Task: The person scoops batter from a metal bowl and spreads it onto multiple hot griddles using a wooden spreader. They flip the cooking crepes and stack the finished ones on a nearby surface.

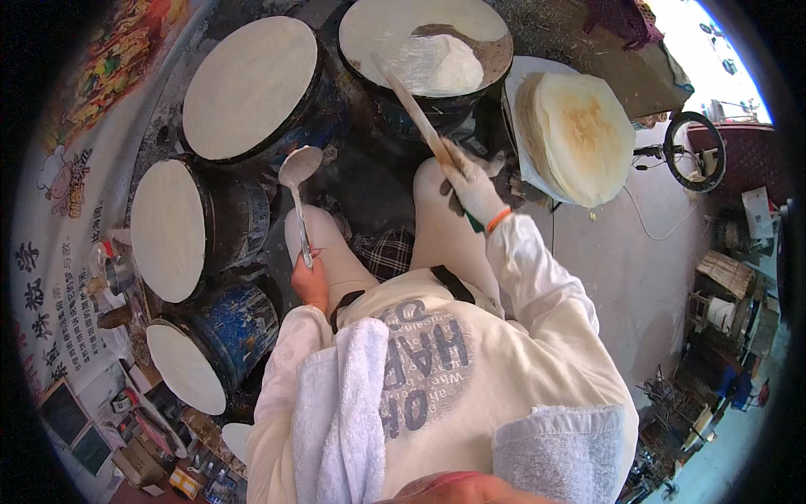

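Note:
In my bare left hand point(310, 280) is the handle of a metal ladle point(302, 166), its batter-smeared bowl raised above my knee. My right hand point(476, 189), in a pale glove with an orange band at the wrist, grips a long flat wooden spreader point(409, 101). The spreader's tip reaches over the near left part of a round griddle point(496, 58) straight ahead. A thick mound of white batter point(450, 66) lies on that griddle, with a thin coat over much of the surface and a bare brown patch at the right. Beside it stands a tall stack of thin round pancakes point(585, 138), the top one browned in the middle.
Several more drum-mounted griddles curve round my left, among them a far one point(252, 88), a middle one point(169, 230) and a near one point(187, 368), all coated pale. A ring light point(694, 151) stands right of the pancakes. A printed banner point(82, 252) hangs at the left.

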The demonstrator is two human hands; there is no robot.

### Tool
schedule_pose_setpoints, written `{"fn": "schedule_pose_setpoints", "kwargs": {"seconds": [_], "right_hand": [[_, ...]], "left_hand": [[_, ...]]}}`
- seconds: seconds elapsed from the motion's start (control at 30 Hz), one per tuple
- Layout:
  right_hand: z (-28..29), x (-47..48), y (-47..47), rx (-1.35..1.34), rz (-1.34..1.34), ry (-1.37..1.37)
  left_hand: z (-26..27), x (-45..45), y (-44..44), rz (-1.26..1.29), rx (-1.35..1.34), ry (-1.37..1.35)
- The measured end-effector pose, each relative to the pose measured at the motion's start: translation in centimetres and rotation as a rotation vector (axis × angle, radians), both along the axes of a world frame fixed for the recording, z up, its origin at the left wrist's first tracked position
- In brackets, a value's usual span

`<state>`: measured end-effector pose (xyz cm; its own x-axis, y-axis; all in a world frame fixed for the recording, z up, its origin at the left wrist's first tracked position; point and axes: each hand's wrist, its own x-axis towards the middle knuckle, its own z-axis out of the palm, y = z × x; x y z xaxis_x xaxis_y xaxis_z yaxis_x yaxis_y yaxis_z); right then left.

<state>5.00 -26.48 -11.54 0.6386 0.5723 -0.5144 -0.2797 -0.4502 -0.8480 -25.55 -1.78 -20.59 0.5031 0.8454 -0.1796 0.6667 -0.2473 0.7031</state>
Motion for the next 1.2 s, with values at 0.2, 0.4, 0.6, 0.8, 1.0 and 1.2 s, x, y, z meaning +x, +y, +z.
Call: {"fn": "schedule_pose_setpoints", "kwargs": {"seconds": [0.2,0.4,0.6,0.8,1.0,1.2], "right_hand": [[-6.0,8.2,-6.6,0.021,-0.171,-0.476],[-4.9,5.8,-6.0,0.138,0.030,-0.345],[-6.4,9.0,-7.3,-0.017,-0.211,-0.553],[-2.3,12.9,-1.8,-0.610,-0.171,-0.848],[-3.5,9.9,-1.1,-0.656,-0.246,-0.667],[-4.5,21.5,0.3,-0.490,-0.472,-0.667]], "left_hand": [[-0.7,-0.6,0.0,-0.030,0.045,-0.040],[-0.8,0.4,-0.1,-0.037,0.037,0.038],[-0.7,0.1,-0.1,-0.074,0.079,0.055],[-0.5,1.2,0.1,-0.092,0.084,0.078],[-1.0,0.5,-0.1,-0.071,0.079,0.034],[-0.4,1.0,-0.1,-0.084,0.089,0.053]]}}
